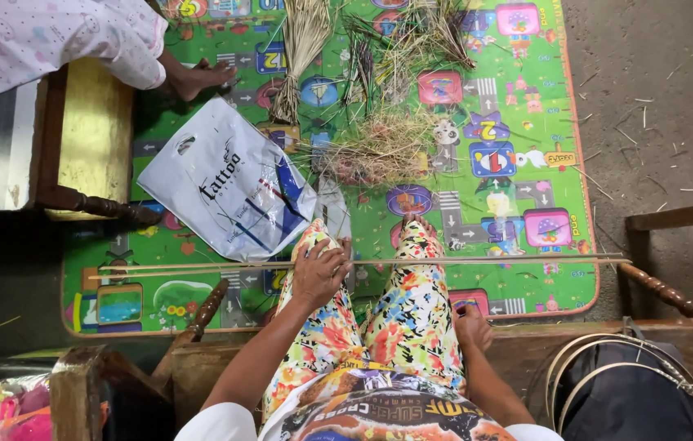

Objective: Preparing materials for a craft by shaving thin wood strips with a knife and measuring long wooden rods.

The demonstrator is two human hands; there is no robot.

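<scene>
Left hand (pixel 319 273) fingers curled, pinning thin sticks (pixel 485 260) on knee; right hand (pixel 472 327) fingers hidden, can't tell. Risk: long unsupported sticks roll off, snap.

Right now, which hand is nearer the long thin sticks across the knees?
Left. The left hand rests on the long thin sticks over the left knee; the right hand sits lower beside the right thigh, clear of them.

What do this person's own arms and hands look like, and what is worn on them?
Both forearms are bare. Short white sleeves end above the elbows. The left hand and right hand wear no gloves; no rings or bracelets can be made out.
</scene>
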